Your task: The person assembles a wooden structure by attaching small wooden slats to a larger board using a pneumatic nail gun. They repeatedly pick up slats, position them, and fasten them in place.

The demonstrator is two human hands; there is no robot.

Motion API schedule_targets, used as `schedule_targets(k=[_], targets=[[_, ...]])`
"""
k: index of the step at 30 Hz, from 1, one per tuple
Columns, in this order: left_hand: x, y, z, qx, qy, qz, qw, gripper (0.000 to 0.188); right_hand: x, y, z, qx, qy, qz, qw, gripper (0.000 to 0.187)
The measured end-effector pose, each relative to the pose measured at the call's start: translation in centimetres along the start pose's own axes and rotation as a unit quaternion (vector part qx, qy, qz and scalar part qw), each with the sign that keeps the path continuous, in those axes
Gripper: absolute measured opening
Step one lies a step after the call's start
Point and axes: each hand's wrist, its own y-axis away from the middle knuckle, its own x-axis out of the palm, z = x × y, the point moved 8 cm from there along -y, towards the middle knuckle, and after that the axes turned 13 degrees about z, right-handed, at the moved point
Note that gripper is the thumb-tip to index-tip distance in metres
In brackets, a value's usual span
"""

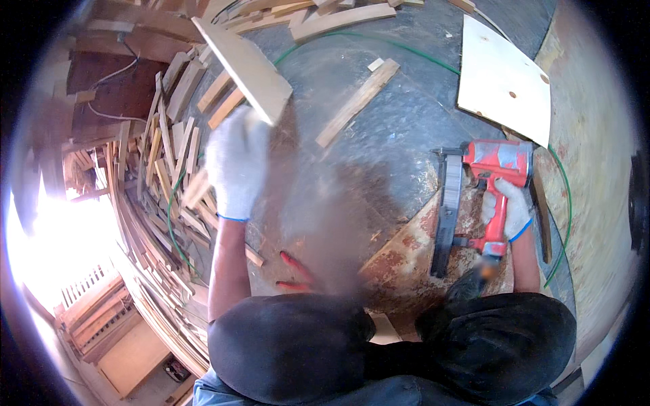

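Note:
My left hand [235,169], in a white glove with a blue cuff, grips the lower end of a flat pale wooden board [254,74]. That board is tilted up over the floor, and my fingers are partly hidden behind its edge. On the right, my gloved right hand [517,208] is wrapped round the handle of a red nail gun [501,162]. Its long grey magazine points toward me, and the nose faces left. Pliers with red handles [295,272] lie near my left knee, partly blurred.
Loose wooden slats [183,155] are piled along the left, and more wood [345,21] lies at the far side. A square plywood panel [504,84] rests at the far right. One wooden strip [359,101] lies mid-floor. A green air hose [406,47] curves across the floor.

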Motion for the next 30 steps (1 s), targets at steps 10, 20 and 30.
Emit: schedule_targets(k=[10,20,30], targets=[[15.1,9.3,-2.6,-0.021,-0.044,0.428,0.903,0.02,1.0,1.2,9.8,-0.039,0.751,-0.225,0.62,0.034],[20.8,13.3,1.5,-0.023,-0.02,0.371,0.928,0.023,25.3,-8.2,5.6,-0.228,0.884,0.017,0.408,0.049],[17.4,14.3,-1.2,-0.099,0.081,0.373,0.919,0.024,30.1,-19.9,1.5,-0.332,0.916,0.091,0.205,0.052]])
